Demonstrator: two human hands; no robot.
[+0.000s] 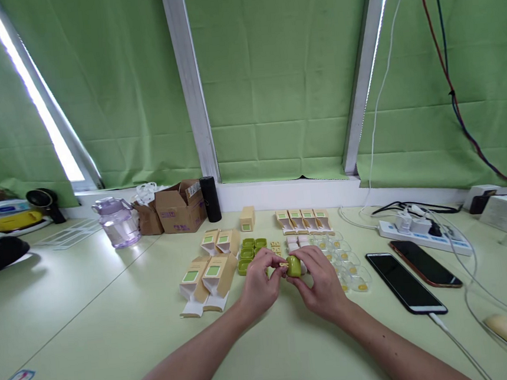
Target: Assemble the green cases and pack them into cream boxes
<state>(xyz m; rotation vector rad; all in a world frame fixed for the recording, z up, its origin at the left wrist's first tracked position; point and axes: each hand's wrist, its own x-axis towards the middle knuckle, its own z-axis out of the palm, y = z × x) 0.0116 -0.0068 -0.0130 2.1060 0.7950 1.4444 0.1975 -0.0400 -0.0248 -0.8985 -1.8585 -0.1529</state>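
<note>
Over the middle of the table, my right hand [322, 283] grips a small rounded green plastic piece [293, 267] with a white part at its right side. My left hand [259, 279] pinches a tiny yellow piece [283, 264] against the green one's left end. Behind my left hand stand several square green cups [248, 253]. Small yellow pieces [275, 245] lie in rows just beyond both hands, with small white blocks [297, 239] beside them. Right of my right hand are several clear domed pieces with yellow centres [359, 277].
Open cardboard boxes [219, 273] lie left of the hands; more small boxes [303, 221] stand behind. Two phones [406, 283] [426, 263], a power strip [421, 235] and cables are on the right. A water jug [118, 223], a carton [179, 208] and a black bottle [210, 199] stand back left.
</note>
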